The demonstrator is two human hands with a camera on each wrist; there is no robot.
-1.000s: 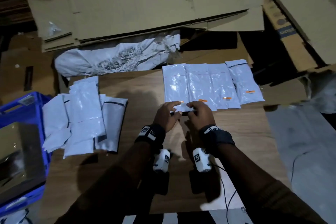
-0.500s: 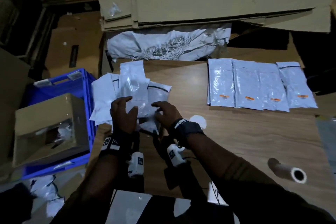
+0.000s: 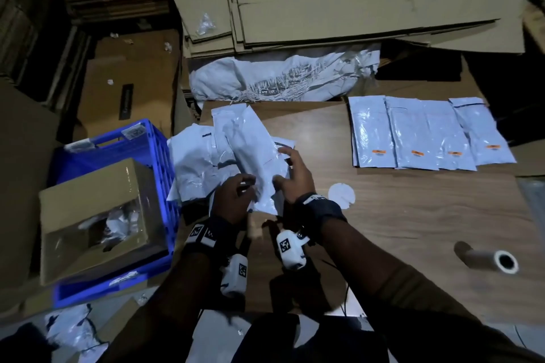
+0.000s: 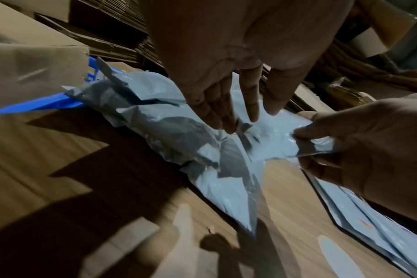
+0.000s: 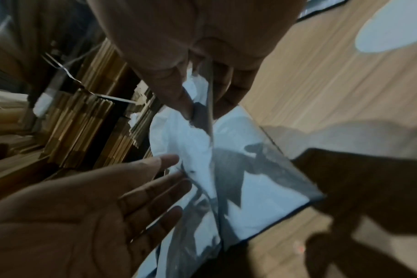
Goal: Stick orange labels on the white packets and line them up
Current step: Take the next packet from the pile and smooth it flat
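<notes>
Both hands have left the labelled row at the desk's far right edge for the pile at its far left corner, where the right hand (image 3: 292, 175) pinches a white packet (image 3: 256, 153) clear while the left hand (image 3: 233, 199), fingers spread, steadies the pile (image 3: 194, 168), and a slack pinch on the slick film could drag neighbours off the desk's left edge into the blue crate (image 3: 153, 150).

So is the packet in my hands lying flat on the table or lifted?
Lifted. The right hand pinches the packet tilted above the pile.

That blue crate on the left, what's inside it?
The blue crate holds an open cardboard box that fills most of it. Crumpled white plastic shows through the box's opening. The crate's floor and the rest of the box's contents are hidden.
</notes>
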